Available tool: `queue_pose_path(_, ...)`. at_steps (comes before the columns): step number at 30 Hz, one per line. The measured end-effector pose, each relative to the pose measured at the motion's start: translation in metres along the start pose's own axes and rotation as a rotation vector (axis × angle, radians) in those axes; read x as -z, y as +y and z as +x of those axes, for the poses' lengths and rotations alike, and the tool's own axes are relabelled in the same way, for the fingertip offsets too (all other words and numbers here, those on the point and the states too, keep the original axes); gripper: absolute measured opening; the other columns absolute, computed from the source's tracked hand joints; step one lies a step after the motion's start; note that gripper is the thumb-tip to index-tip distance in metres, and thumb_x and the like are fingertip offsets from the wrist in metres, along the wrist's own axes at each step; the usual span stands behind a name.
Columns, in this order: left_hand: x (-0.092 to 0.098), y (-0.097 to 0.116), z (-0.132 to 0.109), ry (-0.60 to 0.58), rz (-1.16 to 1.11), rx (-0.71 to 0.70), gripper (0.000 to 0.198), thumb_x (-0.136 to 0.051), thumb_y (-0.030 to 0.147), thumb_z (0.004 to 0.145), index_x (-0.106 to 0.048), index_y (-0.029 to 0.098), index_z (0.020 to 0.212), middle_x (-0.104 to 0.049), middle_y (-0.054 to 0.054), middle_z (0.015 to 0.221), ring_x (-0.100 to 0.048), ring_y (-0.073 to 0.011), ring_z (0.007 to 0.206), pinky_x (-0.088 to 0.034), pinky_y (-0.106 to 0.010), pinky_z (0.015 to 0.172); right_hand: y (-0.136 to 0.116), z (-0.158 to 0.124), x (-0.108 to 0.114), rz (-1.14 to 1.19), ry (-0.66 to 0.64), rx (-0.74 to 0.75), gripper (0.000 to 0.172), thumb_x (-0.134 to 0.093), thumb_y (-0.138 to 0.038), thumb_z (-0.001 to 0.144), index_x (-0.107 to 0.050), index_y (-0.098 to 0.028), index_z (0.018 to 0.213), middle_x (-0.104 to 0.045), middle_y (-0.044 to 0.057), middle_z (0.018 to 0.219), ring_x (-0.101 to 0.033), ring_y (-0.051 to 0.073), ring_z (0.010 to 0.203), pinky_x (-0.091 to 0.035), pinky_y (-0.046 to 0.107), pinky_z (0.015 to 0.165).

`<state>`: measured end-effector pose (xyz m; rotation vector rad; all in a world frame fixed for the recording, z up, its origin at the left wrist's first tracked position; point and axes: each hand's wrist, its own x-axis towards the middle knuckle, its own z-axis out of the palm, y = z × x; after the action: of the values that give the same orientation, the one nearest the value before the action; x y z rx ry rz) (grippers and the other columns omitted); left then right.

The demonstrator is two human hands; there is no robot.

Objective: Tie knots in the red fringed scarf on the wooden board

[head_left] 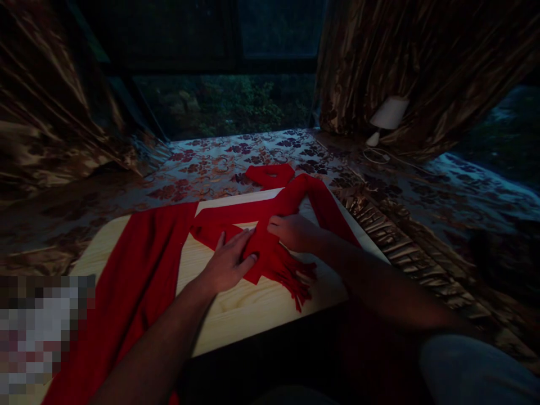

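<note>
Now: left grip (230, 261) spread on scarf (266, 260); right grip (295, 232), at two o'clock, pinching it. I'd press left, tug gently.

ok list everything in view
red fabric: count unclear, red, across tabletop
tabletop: 1, pale wood, under hands
floral cloth: 1, multicoloured, behind tabletop
curtains: 2, brown, left and right
lamp: 1, white, right rear
cord: 1, pale, beside lamp
window panes: several, dark, rear
greenery: uncountable, green, outside
ruffled fabric: 1, brown, right of tabletop
clothing: 1 piece, greyish, lower right
left hand: 1, bare, flat on red fabric
right hand: 1, bare, curled on red fabric
</note>
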<state>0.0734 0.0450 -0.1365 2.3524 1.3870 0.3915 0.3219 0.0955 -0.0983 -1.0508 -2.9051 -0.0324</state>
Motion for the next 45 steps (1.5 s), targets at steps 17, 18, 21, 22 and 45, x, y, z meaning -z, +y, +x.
queue_pose_path(17,-0.011,0.062,-0.009,0.126,0.23,-0.493,0.043,-0.058,0.04,0.093,-0.065,0.022,0.132,-0.057,-0.009,0.147,-0.042,-0.0289,0.144,-0.004,-0.058,0.128,0.021,0.002,-0.042,0.274,0.264,-0.085,0.017,-0.055,-0.01,0.084,-0.065,-0.017,0.095,-0.064,0.006,0.099,-0.056,0.017,0.083,-0.036,0.029,0.072)
queue_pose_path(18,-0.014,0.065,-0.007,0.128,0.231,-0.499,0.04,-0.058,0.037,0.094,-0.066,0.02,0.129,-0.061,-0.009,0.143,-0.045,-0.028,0.142,-0.007,-0.057,0.129,0.021,0.002,-0.043,0.28,0.273,-0.089,0.017,-0.054,-0.01,0.085,-0.065,-0.017,0.096,-0.064,0.006,0.099,-0.056,0.017,0.083,-0.036,0.029,0.072)
queue_pose_path(21,-0.022,0.065,-0.002,0.157,0.257,-0.501,0.031,-0.057,0.031,0.095,-0.069,0.018,0.12,-0.069,-0.009,0.127,-0.053,-0.0266,0.131,-0.016,-0.056,0.128,0.021,0.002,-0.044,0.297,0.285,-0.098,0.017,-0.054,-0.012,0.085,-0.065,-0.017,0.097,-0.063,0.006,0.099,-0.056,0.018,0.083,-0.037,0.029,0.073)
queue_pose_path(22,-0.023,0.064,-0.001,0.174,0.273,-0.501,0.028,-0.057,0.029,0.095,-0.07,0.017,0.117,-0.07,-0.009,0.119,-0.056,-0.026,0.124,-0.021,-0.054,0.126,0.021,0.002,-0.044,0.302,0.286,-0.103,0.016,-0.054,-0.012,0.085,-0.065,-0.017,0.096,-0.063,0.006,0.099,-0.056,0.018,0.083,-0.037,0.029,0.073)
queue_pose_path(45,0.052,-0.033,0.008,0.378,-0.012,-0.115,0.033,-0.053,0.033,0.094,-0.065,0.02,0.123,-0.069,-0.01,0.126,-0.063,-0.0256,0.119,-0.049,-0.043,0.106,0.034,0.008,-0.069,0.627,0.636,-0.234,0.021,-0.05,-0.006,0.064,-0.057,-0.02,0.079,-0.061,0.002,0.078,-0.055,0.016,0.071,-0.041,0.027,0.067)
